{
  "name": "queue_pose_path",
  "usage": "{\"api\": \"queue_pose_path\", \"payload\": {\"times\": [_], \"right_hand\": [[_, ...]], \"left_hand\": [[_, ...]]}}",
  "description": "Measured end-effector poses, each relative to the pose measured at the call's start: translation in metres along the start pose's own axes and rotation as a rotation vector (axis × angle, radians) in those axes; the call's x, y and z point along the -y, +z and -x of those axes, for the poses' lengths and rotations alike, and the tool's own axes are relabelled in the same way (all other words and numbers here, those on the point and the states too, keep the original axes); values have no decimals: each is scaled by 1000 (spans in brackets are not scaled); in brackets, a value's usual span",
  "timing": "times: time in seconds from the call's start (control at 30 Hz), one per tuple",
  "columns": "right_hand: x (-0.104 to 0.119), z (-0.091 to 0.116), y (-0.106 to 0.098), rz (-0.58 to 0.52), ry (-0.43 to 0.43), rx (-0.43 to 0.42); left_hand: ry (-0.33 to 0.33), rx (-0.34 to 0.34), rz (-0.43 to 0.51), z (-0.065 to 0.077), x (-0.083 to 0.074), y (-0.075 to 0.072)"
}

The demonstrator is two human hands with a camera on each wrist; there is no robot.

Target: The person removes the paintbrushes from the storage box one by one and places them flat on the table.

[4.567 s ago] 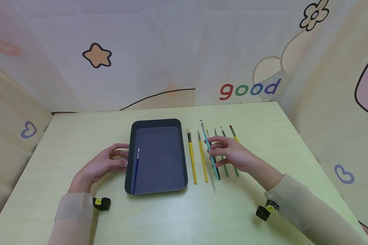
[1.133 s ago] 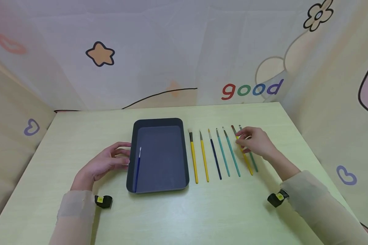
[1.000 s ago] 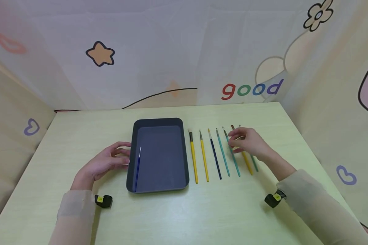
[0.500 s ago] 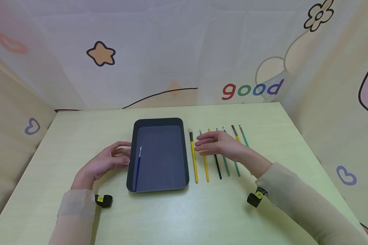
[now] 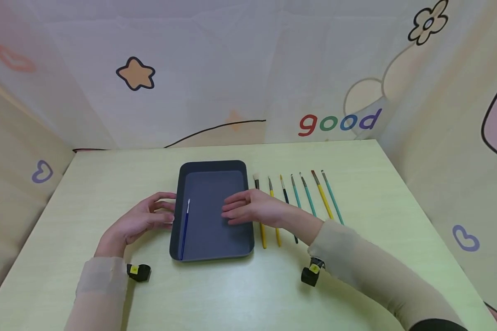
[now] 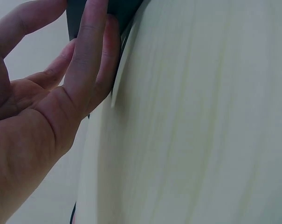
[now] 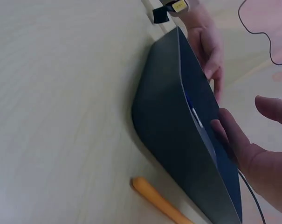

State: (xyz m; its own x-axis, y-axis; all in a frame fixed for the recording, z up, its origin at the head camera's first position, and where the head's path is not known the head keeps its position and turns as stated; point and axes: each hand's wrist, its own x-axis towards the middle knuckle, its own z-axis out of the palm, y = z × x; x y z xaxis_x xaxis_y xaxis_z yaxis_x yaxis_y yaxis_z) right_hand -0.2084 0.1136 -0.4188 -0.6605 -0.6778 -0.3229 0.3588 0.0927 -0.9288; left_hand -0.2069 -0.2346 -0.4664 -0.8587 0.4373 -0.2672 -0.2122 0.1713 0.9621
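A dark grey rectangular tray [image 5: 215,248] lies on the table, with one dark blue paintbrush [image 5: 185,230] along its left side. My left hand [image 5: 138,224] touches the tray's left wall with its fingertips; in the left wrist view the fingers [image 6: 87,56] lie against the dark wall. Over the tray's right half hovers my right hand [image 5: 257,208], fingers loosely extended and holding nothing. To the right of the tray lies a row of paintbrushes: yellow ones [image 5: 324,197], a dark blue one [image 5: 285,191] and teal ones [image 5: 333,198]. My right forearm covers parts of several handles.
The pale wooden table [image 5: 223,299] meets a cloth backdrop [image 5: 199,82] printed with a star, a flower and the word "good". A small black camera [image 5: 138,272] sits at my left wrist, another black camera [image 5: 311,272] at the right.
The teal brush held earlier now lies at the row's right end. My right hand has let go and moved left over the tray. The left hand has stayed at the tray's side.
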Motion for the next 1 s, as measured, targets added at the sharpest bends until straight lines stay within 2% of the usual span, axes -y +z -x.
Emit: {"api": "queue_pose_path", "payload": {"times": [0.27,0.57,1.0], "right_hand": [[-13,-22,29,-73,70,27],[-26,-42,56,-178,109,50],[-24,-67,68,-289,142,8]], "left_hand": [[-2,2,-3,1,0,0],[-11,2,0,3,0,1],[-14,11,-4,1,-1,-1]]}}
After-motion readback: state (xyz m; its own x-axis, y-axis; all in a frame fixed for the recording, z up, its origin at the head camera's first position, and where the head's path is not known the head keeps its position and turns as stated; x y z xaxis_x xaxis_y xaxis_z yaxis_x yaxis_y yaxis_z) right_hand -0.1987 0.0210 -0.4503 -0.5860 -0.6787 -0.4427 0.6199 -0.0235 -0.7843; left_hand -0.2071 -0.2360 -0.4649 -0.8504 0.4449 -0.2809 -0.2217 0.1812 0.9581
